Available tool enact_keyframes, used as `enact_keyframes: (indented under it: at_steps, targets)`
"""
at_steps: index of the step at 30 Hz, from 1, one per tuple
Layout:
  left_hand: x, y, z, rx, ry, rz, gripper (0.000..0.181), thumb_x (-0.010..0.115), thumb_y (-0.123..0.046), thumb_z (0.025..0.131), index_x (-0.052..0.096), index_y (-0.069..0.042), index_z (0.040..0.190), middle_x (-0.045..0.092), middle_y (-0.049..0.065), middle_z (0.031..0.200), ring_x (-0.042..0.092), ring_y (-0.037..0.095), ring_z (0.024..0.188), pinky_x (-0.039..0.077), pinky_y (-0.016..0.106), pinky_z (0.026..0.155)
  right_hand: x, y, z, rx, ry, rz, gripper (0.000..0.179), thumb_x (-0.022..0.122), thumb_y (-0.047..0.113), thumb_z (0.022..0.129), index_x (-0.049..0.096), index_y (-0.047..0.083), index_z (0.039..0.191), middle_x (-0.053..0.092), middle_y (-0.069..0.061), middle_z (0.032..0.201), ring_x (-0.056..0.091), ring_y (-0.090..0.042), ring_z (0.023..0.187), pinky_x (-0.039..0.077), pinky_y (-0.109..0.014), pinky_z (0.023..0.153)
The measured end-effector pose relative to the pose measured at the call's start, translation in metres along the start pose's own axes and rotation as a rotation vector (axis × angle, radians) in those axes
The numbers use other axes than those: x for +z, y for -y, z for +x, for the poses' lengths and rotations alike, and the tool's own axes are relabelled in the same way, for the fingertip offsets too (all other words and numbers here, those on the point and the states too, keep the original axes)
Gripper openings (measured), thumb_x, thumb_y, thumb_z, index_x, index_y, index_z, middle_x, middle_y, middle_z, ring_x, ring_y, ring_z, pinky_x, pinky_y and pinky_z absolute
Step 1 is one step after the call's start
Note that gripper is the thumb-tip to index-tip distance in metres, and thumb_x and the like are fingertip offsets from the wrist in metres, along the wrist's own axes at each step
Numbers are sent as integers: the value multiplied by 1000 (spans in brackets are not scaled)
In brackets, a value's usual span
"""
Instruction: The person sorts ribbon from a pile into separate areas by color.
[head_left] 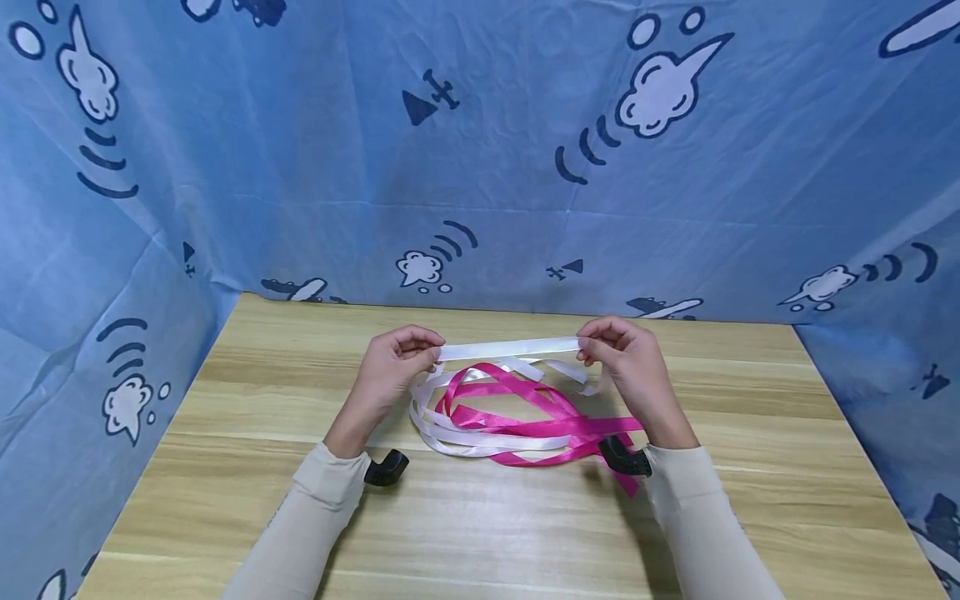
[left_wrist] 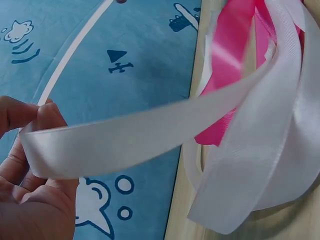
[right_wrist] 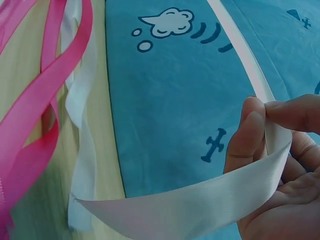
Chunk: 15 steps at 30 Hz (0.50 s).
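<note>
White ribbon (head_left: 510, 347) taut between left grip (head_left: 388, 368) and right grip (head_left: 636, 367), both pinching it; pink ribbon (head_left: 551, 428) below.

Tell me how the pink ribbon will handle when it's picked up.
The pink ribbon will probably hang floppy, since it lies in loose curves. Its glossy sheen suggests it may slip between fingers. It could also drag the white ribbon along, as their loops cross.
</note>
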<state>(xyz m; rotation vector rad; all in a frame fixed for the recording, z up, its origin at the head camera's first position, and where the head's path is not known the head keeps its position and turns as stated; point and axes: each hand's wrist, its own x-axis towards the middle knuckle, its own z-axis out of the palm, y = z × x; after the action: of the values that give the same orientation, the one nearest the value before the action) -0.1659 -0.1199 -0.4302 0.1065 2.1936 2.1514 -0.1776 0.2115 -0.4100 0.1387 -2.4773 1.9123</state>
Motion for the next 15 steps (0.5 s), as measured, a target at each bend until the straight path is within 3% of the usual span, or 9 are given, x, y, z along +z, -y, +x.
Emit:
enact_keyframes:
  at_steps: [7, 15]
  targets:
    - [-4, -5, -2, 14, -15, 5, 19, 69, 3, 95, 70, 11, 113, 72, 3, 98, 69, 9, 82, 61, 21, 76, -9, 1, -2, -15, -26, 63, 12, 68, 5, 100, 67, -6, 106, 71, 2, 85, 70, -13, 77, 60, -22, 73]
    - [-11, -6, -2, 52, -20, -33, 21, 68, 7, 94, 67, 17, 113, 72, -4, 93, 69, 7, 81, 61, 22, 74, -19, -2, -3, -28, -62, 171, 4, 67, 0, 99, 68, -3, 102, 72, 3, 84, 70, -9, 74, 60, -20, 71]
